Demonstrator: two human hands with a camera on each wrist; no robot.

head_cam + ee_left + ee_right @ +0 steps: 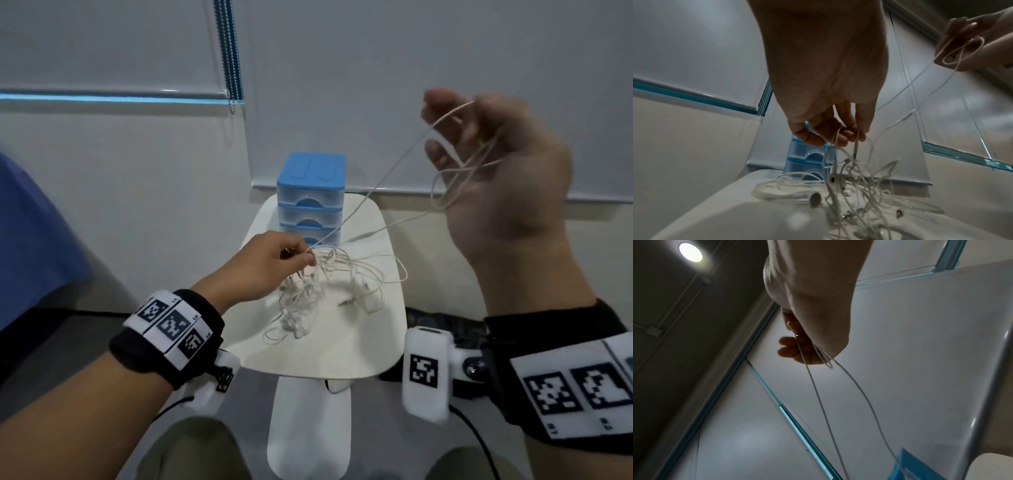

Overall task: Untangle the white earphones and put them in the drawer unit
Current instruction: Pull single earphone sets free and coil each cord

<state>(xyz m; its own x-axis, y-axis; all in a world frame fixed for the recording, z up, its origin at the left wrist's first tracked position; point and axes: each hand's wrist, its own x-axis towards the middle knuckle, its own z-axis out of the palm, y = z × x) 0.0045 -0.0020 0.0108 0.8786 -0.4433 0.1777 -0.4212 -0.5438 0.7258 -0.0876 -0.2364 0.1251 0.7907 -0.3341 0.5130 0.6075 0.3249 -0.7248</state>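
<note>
White roller blinds (pixel 102 51) cover pale walls behind a small white table (pixel 325 349).

Earphones (pixel 308 291) before drawer unit (pixel 310 198)

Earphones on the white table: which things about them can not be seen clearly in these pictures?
- Head view: how many sets the earphones make; the cords overlap.
- Left wrist view: the near cords are blurred.
- Head view: the drawer unit contents, behind cloudy fronts.
- Right wrist view: the right hand fingertips, hidden by the palm.
</note>
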